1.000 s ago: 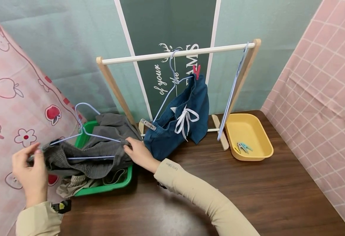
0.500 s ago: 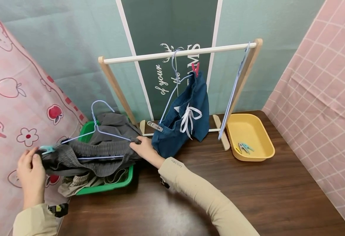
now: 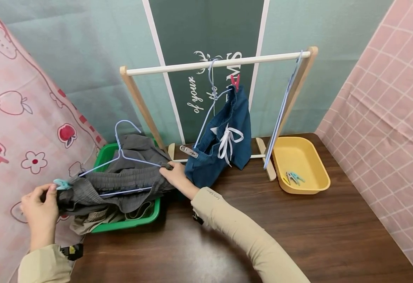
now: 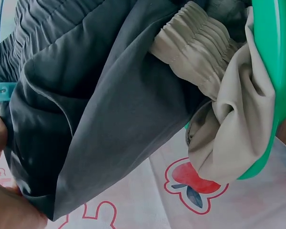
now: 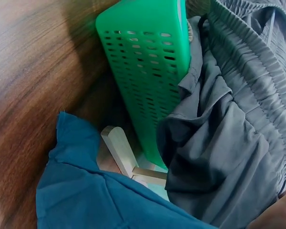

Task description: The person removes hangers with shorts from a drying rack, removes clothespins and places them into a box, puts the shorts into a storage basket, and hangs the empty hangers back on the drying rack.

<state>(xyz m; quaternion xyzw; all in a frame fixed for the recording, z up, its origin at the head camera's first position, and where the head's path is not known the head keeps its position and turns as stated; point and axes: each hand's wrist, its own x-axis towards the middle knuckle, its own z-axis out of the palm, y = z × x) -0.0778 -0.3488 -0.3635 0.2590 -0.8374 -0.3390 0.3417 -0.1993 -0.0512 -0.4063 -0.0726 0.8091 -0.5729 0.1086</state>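
Note:
In the head view my left hand [image 3: 41, 208] pinches the side of dark grey elastic-waist pants [image 3: 121, 181], just below a turquoise clothespin [image 3: 62, 184] on the waistband. The left wrist view has the thumb and fingers at its left edge, by the same clothespin. A light blue hanger [image 3: 121, 154] runs inside the waistband, its hook pointing up. My right hand [image 3: 179, 177] grips the waistband's other end at the hanger's right corner; in the right wrist view only a bit of that hand shows. The pants drape over a green basket [image 3: 128, 226].
Beige clothing [image 4: 238, 105] hangs over the basket's edge. Blue shorts [image 3: 220, 149] hang from a rack [image 3: 178, 67] close beside my right hand, held by a red clothespin [image 3: 235, 81] and a grey one [image 3: 189, 151]. A yellow tray [image 3: 303, 157] holds several clothespins; spare hangers [image 3: 284, 110] hang left of it.
My hands have moved the pants and hanger slightly right. The left hand has shifted below the turquoise clothespin, which was mostly hidden behind its fingers and now shows on the waistband.

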